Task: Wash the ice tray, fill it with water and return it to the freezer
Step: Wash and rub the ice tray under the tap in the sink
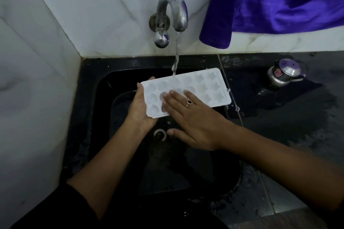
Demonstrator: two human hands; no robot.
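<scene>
Washing step, I judge. Left hand [138, 109] grips ice tray [201, 87]; right hand [191, 117] lies spread on it. Next: level, fill.

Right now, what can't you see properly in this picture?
All from the head view:
- Underside of the ice tray: hidden by the tray itself, as are most fingers of the left hand.
- Cells under the right hand: covered, and its fingertips are blurred.
- Water level in the cells: white on white, unclear.
- Bottom of the sink: too dark.
- Red label on the small metal pot: too small to read.
- The purple cloth: cut off by the top and right edges.
</scene>
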